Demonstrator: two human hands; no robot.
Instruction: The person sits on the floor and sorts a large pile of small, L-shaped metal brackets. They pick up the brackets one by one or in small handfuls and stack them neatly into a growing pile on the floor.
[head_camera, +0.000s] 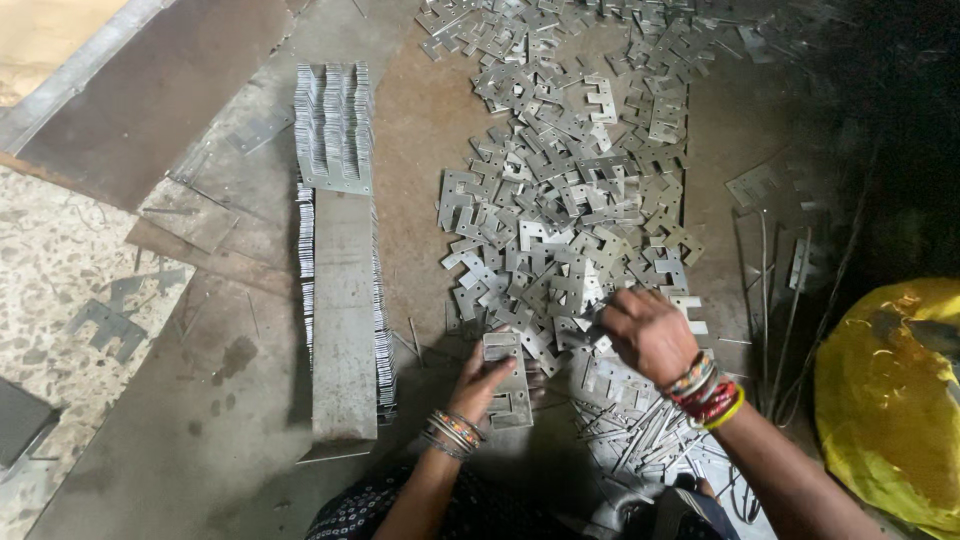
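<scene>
- Down low, my left hand (482, 385) is closed around a small stack of notched metal plates (508, 385), held upright against the floor (200, 440).
- My right hand (648, 335) reaches into the loose pile of plates (560, 215), fingers curled; whether it grips one I cannot tell.
- Left of the stack, packed rows of plates (335, 125) stand on edge along a metal channel (343, 310).
- Thin metal strips (630, 440) lie under my right wrist.

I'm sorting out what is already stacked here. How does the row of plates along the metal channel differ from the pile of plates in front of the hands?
The row of plates stands on edge, packed tight and aligned along the metal channel; the loose pile lies flat, scattered and overlapping. The row sits beside the left hand, untouched; the right hand reaches into the pile. Both look like the same grey notched metal plates.
</scene>
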